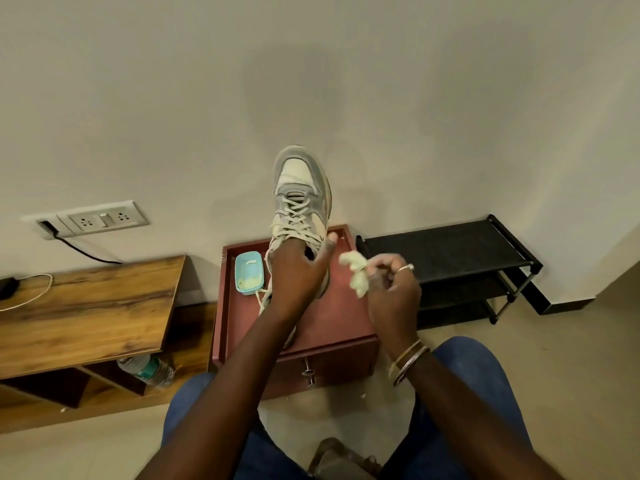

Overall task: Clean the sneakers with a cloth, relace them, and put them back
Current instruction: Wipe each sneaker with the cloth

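Note:
A grey and cream laced sneaker is held up over the red wooden cabinet, toe pointing away from me toward the wall. My left hand grips it at the collar, fingers curled round the opening, and loose lace ends hang below the hand. Just right of the shoe, my right hand pinches a small crumpled pale cloth; the cloth is a little apart from the shoe's side. A second dark shoe lies blurred on the floor between my knees.
A light blue tub with pale paste sits on the cabinet top, left of the shoe. A black shoe rack stands at the right against the wall. A wooden desk with a cable, and a water bottle beneath it, are at the left.

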